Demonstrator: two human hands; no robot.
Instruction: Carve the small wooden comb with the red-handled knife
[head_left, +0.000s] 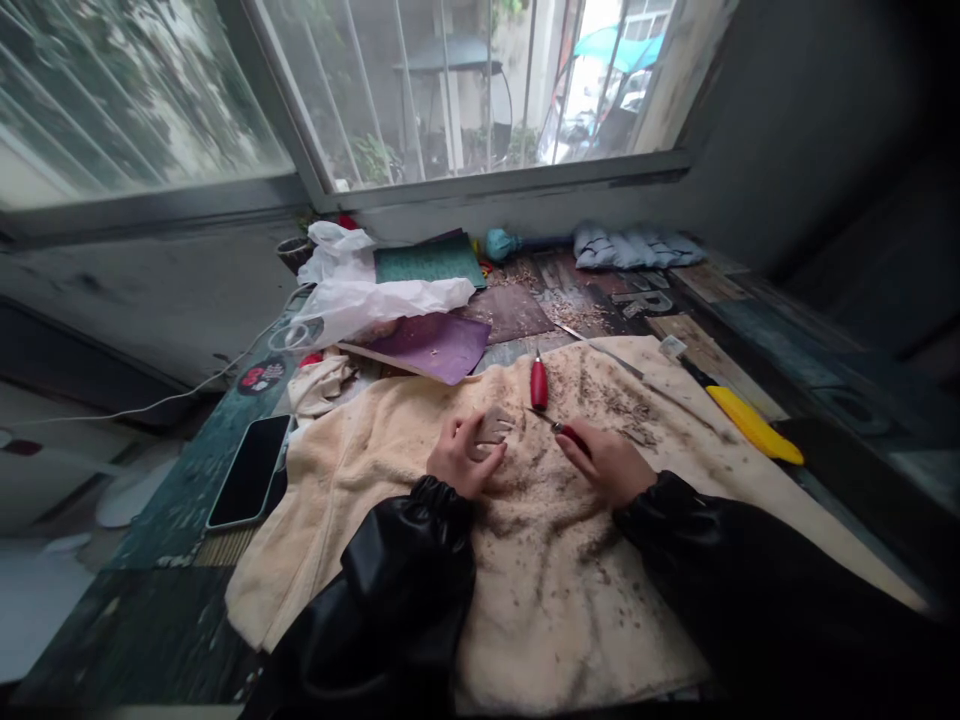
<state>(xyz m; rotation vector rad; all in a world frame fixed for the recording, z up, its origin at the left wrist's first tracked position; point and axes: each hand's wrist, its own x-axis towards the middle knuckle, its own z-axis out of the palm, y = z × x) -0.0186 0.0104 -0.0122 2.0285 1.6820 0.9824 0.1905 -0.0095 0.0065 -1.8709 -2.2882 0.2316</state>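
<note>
My left hand (463, 455) is closed around a small pale carved piece (495, 427), pressing it onto a cream towel (540, 590). In my right hand (604, 462) I grip a red-handled carving tool (571, 433), and its thin blade points left toward the piece. A second red-handled tool (538, 382) lies on the towel just beyond my hands. Dark shavings are scattered over the towel. Black sleeves cover both my arms.
A black phone (250, 470) lies left of the towel. A yellow-handled tool (752, 424) rests at the right. Purple sheets (439, 345), a green mat (429, 262), white plastic bags (367, 295), a cable and a blue-grey cloth (634, 246) sit toward the window.
</note>
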